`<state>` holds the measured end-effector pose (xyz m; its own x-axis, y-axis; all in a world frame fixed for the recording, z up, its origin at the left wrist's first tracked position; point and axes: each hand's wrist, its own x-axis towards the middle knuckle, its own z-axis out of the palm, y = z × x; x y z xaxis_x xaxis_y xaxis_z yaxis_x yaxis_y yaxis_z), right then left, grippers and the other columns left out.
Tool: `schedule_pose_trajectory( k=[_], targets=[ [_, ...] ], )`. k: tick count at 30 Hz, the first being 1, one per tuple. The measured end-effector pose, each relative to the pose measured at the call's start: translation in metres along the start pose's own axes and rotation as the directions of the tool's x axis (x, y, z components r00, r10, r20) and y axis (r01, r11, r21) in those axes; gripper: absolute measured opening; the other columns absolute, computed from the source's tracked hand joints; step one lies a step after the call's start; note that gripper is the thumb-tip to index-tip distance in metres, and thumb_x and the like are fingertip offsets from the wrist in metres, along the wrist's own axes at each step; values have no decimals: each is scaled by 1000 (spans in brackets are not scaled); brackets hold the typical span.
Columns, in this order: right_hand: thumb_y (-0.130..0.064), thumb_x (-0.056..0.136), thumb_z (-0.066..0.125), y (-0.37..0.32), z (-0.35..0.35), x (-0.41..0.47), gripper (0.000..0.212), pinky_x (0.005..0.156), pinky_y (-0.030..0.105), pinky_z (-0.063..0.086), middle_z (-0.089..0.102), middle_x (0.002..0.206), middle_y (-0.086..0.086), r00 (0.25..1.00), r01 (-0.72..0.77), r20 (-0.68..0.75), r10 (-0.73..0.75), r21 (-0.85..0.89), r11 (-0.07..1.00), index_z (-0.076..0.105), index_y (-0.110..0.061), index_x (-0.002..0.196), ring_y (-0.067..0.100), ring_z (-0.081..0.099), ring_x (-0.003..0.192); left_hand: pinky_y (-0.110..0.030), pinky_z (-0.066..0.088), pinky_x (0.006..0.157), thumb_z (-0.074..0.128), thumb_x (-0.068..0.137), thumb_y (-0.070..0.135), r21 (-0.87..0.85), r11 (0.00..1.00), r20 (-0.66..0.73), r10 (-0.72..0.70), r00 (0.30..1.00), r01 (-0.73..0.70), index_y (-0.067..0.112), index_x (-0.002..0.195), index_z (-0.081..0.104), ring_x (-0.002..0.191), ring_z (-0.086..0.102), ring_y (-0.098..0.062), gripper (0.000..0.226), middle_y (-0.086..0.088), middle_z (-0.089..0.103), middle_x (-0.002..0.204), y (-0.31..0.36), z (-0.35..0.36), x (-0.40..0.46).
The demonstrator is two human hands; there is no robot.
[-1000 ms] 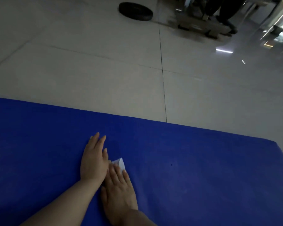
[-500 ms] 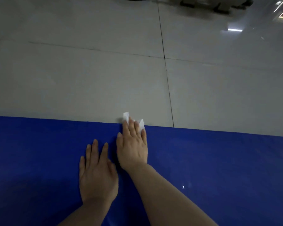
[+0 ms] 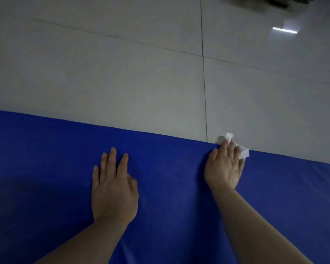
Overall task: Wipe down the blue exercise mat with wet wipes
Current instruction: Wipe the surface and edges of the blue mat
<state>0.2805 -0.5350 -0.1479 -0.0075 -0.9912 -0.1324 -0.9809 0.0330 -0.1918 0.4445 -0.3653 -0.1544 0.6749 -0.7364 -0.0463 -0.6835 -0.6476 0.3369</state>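
With flat fingers the right hand presses the wet wipe at the blue mat's far edge, left hand spread flat, so overshooting could drag the wipe onto the dirty floor.

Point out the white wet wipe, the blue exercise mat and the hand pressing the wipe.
white wet wipe (image 3: 244, 152): head view, its exposed right corner.
blue exercise mat (image 3: 170, 168): head view, bare surface between the hands.
right hand (image 3: 225, 168): head view, its back.

Gym: blue exercise mat, tiled floor
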Motion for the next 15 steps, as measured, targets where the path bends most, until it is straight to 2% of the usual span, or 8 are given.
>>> schedule_pose_trajectory(
  k=[2,4,6,7,8,9,12,15],
  targets=[
    [-31,101,19,-29,8,-15,56,119,40,0,7,160,-2,996,87,-23,-88,-46,995,1,-19,152,18,1,147,-42,8,118,38,92,22,-3,1000,0,3,1000,-3,15,144,38,145,13,-24,52,-7,20,157,0,-1,-1],
    [-33,100,22,-68,18,-36,55,118,42,3,11,159,-2,945,326,-2,-326,-21,945,5,-23,152,19,5,146,-40,5,118,37,91,23,5,1000,18,11,1000,-11,17,145,35,146,9,-22,54,-6,17,158,0,-2,-1],
    [-35,100,21,-105,28,-60,55,117,42,0,7,160,-4,804,585,83,-589,66,808,8,-23,152,17,0,146,-37,1,118,38,92,29,21,1000,44,12,999,-13,20,148,28,147,3,-19,58,-3,10,159,-1,-2,0],
    [-36,101,19,-117,31,-70,54,117,41,-4,5,160,-5,724,667,141,-676,109,737,8,-22,152,15,-5,146,-37,-1,118,40,92,33,33,999,58,9,998,-11,22,149,23,146,-1,-18,61,-2,7,160,-2,-2,1],
    [-36,101,17,-124,33,-75,54,116,38,-9,2,160,-6,670,706,184,-719,140,694,8,-21,152,13,-9,146,-37,-1,118,42,92,35,40,999,64,7,998,-10,23,149,21,146,-3,-17,63,-2,5,160,-1,-2,1],
    [-37,102,15,-124,33,-74,54,115,35,-11,-1,160,-6,651,717,205,-731,149,680,5,-21,152,10,-12,145,-37,-1,119,41,92,36,37,999,62,8,998,-10,23,149,21,146,-3,-17,62,-2,5,160,-1,-3,1],
    [-34,102,14,-88,24,-59,55,116,33,-7,-4,160,-7,704,692,162,-692,62,719,-6,-22,152,8,-11,145,-39,5,119,32,91,29,-4,1000,28,9,1000,-9,19,147,30,146,6,-19,57,-4,13,159,-2,-5,0],
    [-33,101,13,-22,7,-36,57,120,36,6,-2,160,-7,832,545,122,-541,-2,838,-15,-24,150,8,-11,144,-41,8,119,34,92,25,-17,1000,-6,7,1000,-7,17,145,36,146,12,-22,54,-6,18,157,-2,-3,-1]
  ],
)
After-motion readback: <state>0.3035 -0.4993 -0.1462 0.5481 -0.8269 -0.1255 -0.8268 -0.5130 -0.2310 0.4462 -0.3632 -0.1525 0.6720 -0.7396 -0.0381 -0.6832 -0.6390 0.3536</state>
